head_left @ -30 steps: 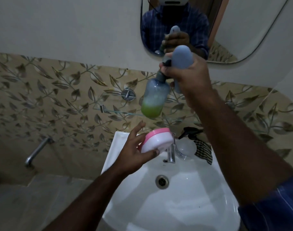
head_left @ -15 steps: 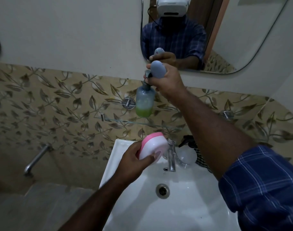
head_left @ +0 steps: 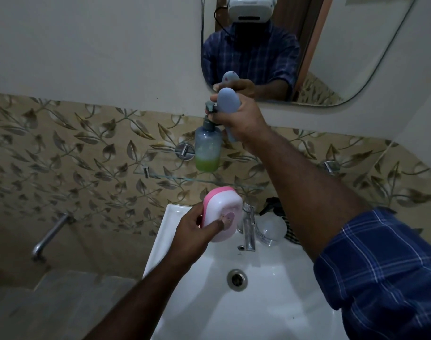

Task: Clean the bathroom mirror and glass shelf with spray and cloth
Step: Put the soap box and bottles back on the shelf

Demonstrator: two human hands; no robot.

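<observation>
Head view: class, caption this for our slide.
Right hand holds green-liquid pump bottle and blue tube; left hand holds pink-and-white soap case.

Pink-and-white soap case (head_left: 223,213), pale blue bottle (head_left: 229,104), green liquid in pump bottle (head_left: 207,149), blue plaid sleeve (head_left: 381,266), beige leaf-patterned tiles (head_left: 86,163), white sink (head_left: 270,303)

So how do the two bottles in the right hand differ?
The pump bottle is clear with green liquid at the bottom; the blue bottle is solid coloured. The pump bottle hangs below the right hand, pinched at its dispenser; the blue bottle juts above the fist. Both are held off the glass shelf.
</observation>
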